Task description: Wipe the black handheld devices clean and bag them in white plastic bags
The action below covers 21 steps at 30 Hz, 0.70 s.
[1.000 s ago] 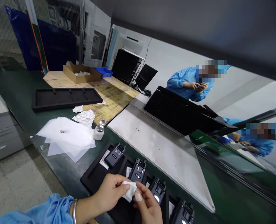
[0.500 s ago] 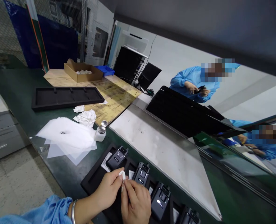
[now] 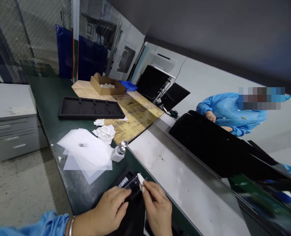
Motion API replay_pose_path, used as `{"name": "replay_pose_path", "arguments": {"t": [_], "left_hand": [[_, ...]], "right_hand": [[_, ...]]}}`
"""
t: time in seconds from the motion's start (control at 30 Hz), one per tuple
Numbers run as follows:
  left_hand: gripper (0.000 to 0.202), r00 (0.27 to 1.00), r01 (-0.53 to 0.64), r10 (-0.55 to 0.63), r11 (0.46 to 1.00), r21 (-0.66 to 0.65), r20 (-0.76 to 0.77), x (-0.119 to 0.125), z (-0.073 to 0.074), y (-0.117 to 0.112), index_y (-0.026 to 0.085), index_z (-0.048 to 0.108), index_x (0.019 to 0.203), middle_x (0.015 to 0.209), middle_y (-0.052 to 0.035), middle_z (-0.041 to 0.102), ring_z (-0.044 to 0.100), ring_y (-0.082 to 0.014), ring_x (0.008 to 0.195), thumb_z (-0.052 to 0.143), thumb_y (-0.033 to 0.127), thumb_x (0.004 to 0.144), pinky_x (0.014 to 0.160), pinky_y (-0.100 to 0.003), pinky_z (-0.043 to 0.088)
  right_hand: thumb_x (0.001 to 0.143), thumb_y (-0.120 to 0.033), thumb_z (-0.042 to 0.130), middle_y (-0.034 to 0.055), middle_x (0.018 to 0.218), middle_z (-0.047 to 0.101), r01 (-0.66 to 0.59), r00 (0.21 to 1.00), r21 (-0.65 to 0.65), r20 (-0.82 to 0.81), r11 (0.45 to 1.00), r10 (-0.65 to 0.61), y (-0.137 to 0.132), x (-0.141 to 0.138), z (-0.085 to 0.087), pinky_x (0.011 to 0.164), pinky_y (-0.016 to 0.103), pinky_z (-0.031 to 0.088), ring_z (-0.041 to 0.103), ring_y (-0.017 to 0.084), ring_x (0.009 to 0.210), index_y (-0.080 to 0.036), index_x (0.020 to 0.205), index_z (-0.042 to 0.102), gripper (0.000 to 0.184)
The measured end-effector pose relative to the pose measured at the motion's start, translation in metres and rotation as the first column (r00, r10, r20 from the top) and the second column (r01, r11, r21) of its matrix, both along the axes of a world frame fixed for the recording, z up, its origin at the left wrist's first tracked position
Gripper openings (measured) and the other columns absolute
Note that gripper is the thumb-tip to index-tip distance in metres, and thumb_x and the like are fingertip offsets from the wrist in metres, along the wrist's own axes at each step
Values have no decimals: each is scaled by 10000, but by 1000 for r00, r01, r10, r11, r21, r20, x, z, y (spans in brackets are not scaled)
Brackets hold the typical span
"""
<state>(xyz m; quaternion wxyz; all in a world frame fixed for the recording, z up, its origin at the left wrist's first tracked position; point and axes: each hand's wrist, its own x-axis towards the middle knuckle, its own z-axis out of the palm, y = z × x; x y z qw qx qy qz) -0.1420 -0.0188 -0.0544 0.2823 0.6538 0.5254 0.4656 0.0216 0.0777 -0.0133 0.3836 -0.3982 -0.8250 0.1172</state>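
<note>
My left hand [image 3: 111, 209] curls its fingers round the edge of a black device [image 3: 132, 183] that sits in a black foam tray [image 3: 122, 178] at the bench's near edge. My right hand [image 3: 157, 206] pinches a small folded white wipe [image 3: 141, 179] between thumb and fingers and presses it against the top of that device. Both hands cover most of the tray, so the other devices in it are hidden.
A small white bottle with a metal cap [image 3: 119, 152] stands beside white sheets [image 3: 86, 152] and crumpled wipes [image 3: 105, 132]. Farther back lie an empty black tray [image 3: 90, 108], a cardboard box [image 3: 107, 86] and a blue bin [image 3: 128, 86]. A person in blue [image 3: 231, 113] stands behind stacked black trays [image 3: 216, 144].
The view swung left and down. My left hand let go of the wipe and took hold of the device. My right hand now holds the wipe alone, against the device.
</note>
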Motion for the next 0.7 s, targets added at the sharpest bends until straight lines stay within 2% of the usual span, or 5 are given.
{"name": "replay_pose_path", "arguments": {"t": [0.2, 0.3, 0.43, 0.57, 0.7], "left_hand": [[389, 882, 191, -51, 948, 256, -469, -3, -35, 12, 158, 616, 1196, 1241, -89, 660, 588, -265, 1144, 645, 354, 861, 987, -399, 506], [339, 791, 231, 52, 897, 377, -609, 4, -61, 25, 197, 654, 1117, 1175, -31, 700, 612, -240, 1116, 612, 457, 904, 956, -369, 506], [152, 731, 188, 226, 840, 508, -644, 11, -84, 34, 259, 674, 1040, 1124, 55, 717, 630, -178, 1090, 584, 345, 953, 952, -311, 479], [163, 729, 147, 293, 816, 560, -618, 11, -79, 32, 251, 660, 1053, 1111, 73, 722, 648, -171, 1055, 567, 350, 963, 917, -294, 489], [391, 709, 227, 111, 899, 374, -697, 4, -47, 20, 189, 598, 1211, 1264, -16, 662, 600, -225, 1164, 552, 469, 941, 972, -343, 479]], "right_hand": [[894, -123, 553, 29, 907, 682, -51, 956, 104, 294, 993, 18, 68, -85, 27, 970, 552, 326, 531, 222, 878, -297, 1018, 737, 283], [826, -33, 579, -4, 900, 681, -121, 930, 100, 360, 988, 78, 79, -109, 28, 1021, 708, 131, 496, 232, 905, -356, 996, 729, 395], [776, 12, 573, -4, 916, 675, -156, 905, 126, 416, 980, 91, 81, -111, 23, 1014, 751, 49, 468, 244, 940, -368, 1008, 713, 466], [793, -5, 568, 6, 922, 673, -189, 902, 150, 418, 971, 111, 82, -112, 20, 1012, 760, 21, 456, 249, 947, -355, 1000, 709, 430], [806, -9, 550, 3, 886, 669, -211, 934, 144, 322, 967, 156, 90, -104, 30, 1016, 736, 74, 466, 234, 917, -355, 971, 722, 420]]}}
